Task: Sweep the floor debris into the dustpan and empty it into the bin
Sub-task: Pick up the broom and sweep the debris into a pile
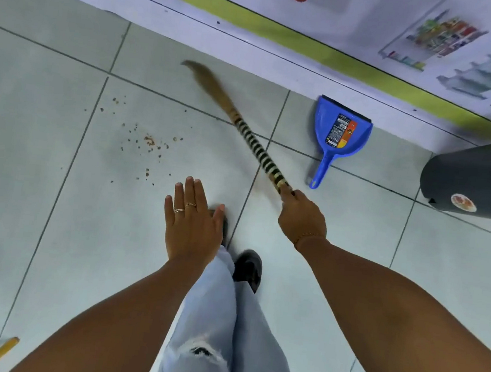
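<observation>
My right hand (pixel 302 215) grips the end of a short broom (pixel 254 147) with a black-and-yellow banded handle; its brown bristles are blurred and point up-left near the wall. Brown crumbs of debris (pixel 148 141) lie scattered on the pale tiles, left of the broom. A blue dustpan (pixel 337 135) with a label lies flat on the floor to the right of the broom, its handle pointing toward me. A dark grey bin (pixel 477 181) stands at the right edge. My left hand (pixel 192 222) hovers open, palm down, holding nothing.
A wall with a printed banner (pixel 408 36) and a green strip runs along the top. My legs in light jeans and a dark shoe (pixel 248 267) are below my hands. A yellow stick end (pixel 0 353) shows at the bottom left.
</observation>
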Tool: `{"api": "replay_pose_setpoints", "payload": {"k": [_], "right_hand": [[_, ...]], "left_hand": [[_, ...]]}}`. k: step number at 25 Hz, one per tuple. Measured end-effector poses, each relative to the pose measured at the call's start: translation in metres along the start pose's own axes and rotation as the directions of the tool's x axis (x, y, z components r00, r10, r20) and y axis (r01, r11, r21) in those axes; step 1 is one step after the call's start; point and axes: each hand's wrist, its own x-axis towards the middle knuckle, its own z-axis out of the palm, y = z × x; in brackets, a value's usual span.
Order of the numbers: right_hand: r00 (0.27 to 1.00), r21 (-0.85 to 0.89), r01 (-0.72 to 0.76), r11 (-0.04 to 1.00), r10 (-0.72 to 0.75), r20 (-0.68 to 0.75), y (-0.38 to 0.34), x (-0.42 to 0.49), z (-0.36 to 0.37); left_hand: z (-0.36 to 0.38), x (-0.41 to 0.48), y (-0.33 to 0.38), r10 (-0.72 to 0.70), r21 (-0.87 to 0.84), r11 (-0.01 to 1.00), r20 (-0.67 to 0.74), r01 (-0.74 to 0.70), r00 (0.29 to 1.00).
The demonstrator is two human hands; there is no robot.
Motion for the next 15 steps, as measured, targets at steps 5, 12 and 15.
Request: {"api": "replay_pose_setpoints", "payload": {"k": [5, 12, 15], "right_hand": [[0.949, 0.069, -0.249, 0.966, 0.229, 0.219, -0.004, 0.006, 0.013], [0.958, 0.107, -0.176, 0.979, 0.145, 0.246, -0.087, -0.001, 0.047], [0.964, 0.040, -0.132, 0.990, 0.119, 0.236, -0.118, -0.001, 0.054]], "left_hand": [[0.007, -0.014, -0.005, 0.012, 0.006, 1.000, -0.017, -0.012, 1.000], [0.014, -0.015, -0.048, 0.007, 0.002, 1.000, -0.024, -0.007, 1.000], [0.014, -0.017, -0.073, 0.015, 0.003, 1.000, -0.038, -0.015, 0.999]]}}
